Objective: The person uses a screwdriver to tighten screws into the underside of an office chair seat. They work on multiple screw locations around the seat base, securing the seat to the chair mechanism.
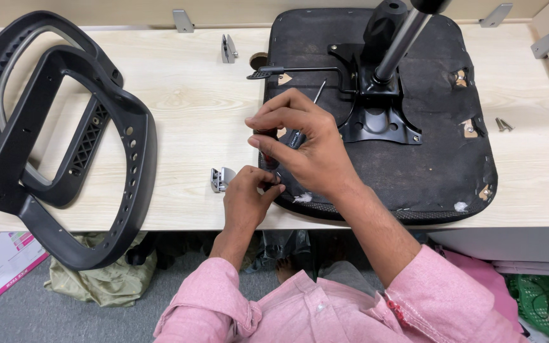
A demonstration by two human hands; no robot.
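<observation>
An upturned black office-chair seat lies on the pale wooden desk, its metal mechanism plate and gas cylinder pointing up. My right hand grips a screwdriver with a dark handle, its metal shaft sticking up toward the mechanism. My left hand pinches something small at the seat's near left corner; what it holds is hidden by the fingers. A small metal bracket lies just left of that hand.
Two black plastic chair armrest frames lie stacked on the desk's left side. Another metal bracket sits at the back. Two loose screws rest right of the seat. Cloth, a box and bags lie on the floor below.
</observation>
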